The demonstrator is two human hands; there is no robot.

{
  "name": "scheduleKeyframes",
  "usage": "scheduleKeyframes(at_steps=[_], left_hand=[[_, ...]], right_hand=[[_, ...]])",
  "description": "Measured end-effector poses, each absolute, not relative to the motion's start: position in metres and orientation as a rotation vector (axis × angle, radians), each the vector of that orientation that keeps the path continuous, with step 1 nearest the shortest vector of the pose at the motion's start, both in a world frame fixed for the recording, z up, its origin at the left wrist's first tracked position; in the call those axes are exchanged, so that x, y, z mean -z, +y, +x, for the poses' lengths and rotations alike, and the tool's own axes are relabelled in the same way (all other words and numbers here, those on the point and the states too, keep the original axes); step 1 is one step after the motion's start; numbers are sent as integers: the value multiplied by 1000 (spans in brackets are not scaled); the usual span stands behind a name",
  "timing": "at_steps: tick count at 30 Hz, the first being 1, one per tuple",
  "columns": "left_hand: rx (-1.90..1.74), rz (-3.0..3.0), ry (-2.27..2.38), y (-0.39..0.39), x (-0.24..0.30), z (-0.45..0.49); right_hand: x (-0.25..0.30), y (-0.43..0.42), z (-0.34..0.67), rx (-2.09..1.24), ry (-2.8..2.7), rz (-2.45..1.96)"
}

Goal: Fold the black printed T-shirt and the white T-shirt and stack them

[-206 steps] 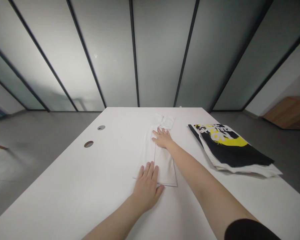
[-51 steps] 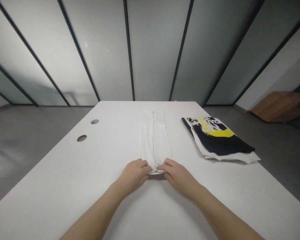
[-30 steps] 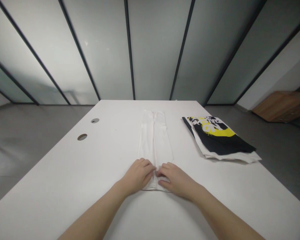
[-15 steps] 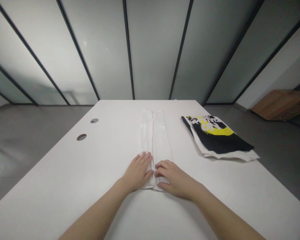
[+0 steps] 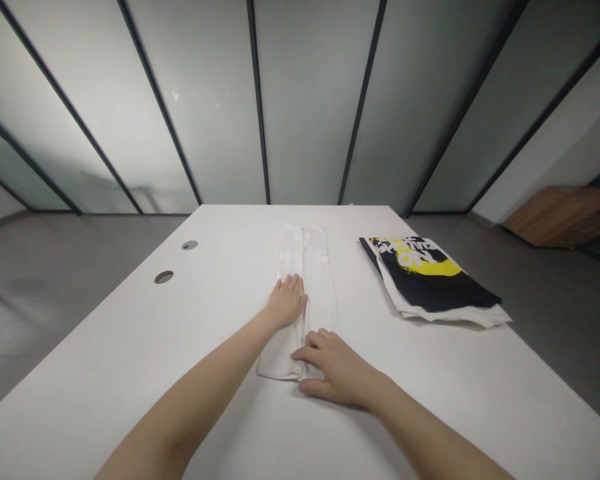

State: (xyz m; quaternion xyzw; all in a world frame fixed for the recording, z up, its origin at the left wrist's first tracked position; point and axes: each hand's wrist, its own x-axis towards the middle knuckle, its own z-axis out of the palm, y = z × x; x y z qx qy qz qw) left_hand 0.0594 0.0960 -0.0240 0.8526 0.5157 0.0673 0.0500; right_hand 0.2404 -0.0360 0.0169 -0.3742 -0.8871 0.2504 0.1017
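A white garment (image 5: 321,280) lies in a long narrow strip down the middle of the table, its two side panels meeting along a centre line. My left hand (image 5: 286,301) rests flat on the left panel, about halfway along, fingers stretched forward. Lower down, my right hand (image 5: 333,363) touches the near end of the right panel. Its fingers are bent and apart, with the thumb close to the near hem. Part of the right panel is hidden under that hand. The garment's kind cannot be made out.
Folded clothes lie at the right of the white table (image 5: 200,320): a black shirt (image 5: 440,288) with a yellow and white print over a white cloth (image 5: 405,303). Two round holes (image 5: 164,277) pierce the table's left side. Frosted glass panels (image 5: 310,100) stand behind.
My left hand has slid forward along the left panel, away from the near hem. My right hand has shifted slightly left and nearer to me. The left panel's near end now spreads wider.
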Motion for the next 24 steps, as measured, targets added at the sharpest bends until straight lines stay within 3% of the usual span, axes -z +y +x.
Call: scheduleKeyframes(at_steps=[8, 15, 24], left_hand=[[-221, 2457, 1701, 123, 15, 79], [-494, 2549, 1532, 65, 6, 53], [-206, 2796, 1294, 18, 26, 22]], right_hand=[[-24, -35, 246, -842, -2674, -883], [-23, -31, 251, -875, -2553, -968], [-16, -41, 234, -840, -2664, -963]])
